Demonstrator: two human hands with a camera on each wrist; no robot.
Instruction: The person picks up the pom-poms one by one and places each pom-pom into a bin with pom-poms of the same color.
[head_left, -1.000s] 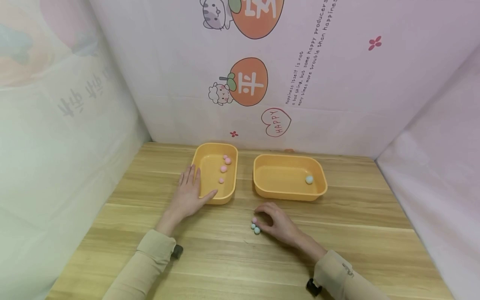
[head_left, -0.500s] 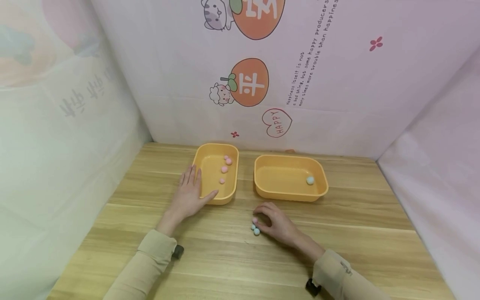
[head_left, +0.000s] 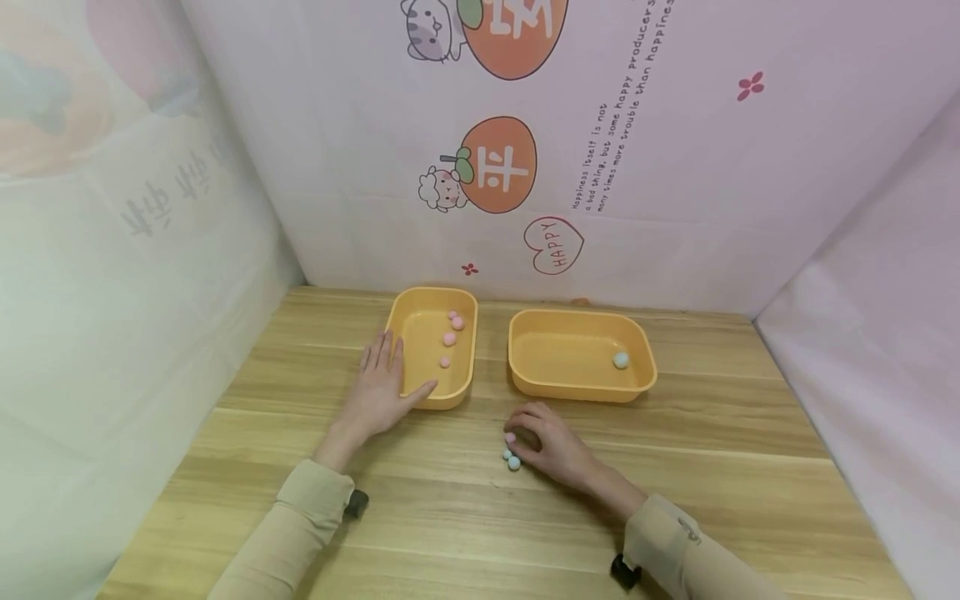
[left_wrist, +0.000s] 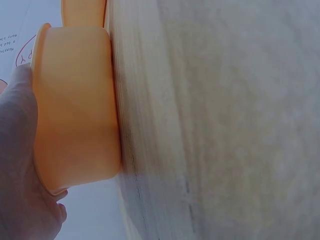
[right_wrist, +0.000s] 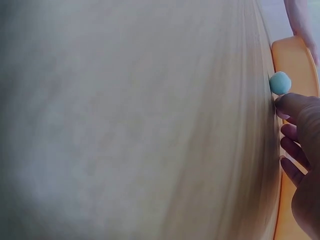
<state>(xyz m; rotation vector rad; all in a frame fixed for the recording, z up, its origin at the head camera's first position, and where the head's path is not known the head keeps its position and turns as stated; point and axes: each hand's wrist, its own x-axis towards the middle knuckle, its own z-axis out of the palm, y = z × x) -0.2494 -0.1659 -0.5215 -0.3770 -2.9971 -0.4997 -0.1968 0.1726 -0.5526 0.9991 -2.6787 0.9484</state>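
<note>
My left hand (head_left: pixel 375 393) rests with fingers spread on the left rim of the left yellow tray (head_left: pixel 467 379), its thumb lying over the near rim. Inside that tray sit several small pink balls (head_left: pixel 448 338). Just in front of the right yellow tray (head_left: pixel 577 390), my right hand (head_left: pixel 553 446) pinches a pink ball (head_left: pixel 510 437) between thumb and index finger. Two light blue balls (head_left: pixel 513 462) lie on the table beside the thumb. In the right wrist view, a light blue ball (right_wrist: pixel 280 83) shows near the thumb tip, and the pinched ball is hidden.
Another light blue ball (head_left: pixel 621 361) lies at the right end of the right tray. Both trays stand on a wooden table (head_left: pixel 450 517) close to the printed white cloth (head_left: pixel 660 258) at the back. Cloth also hangs along both sides.
The pink ball at my right fingers has shifted slightly away from the two blue balls, and the index finger and thumb have closed around it. My left hand stays in place.
</note>
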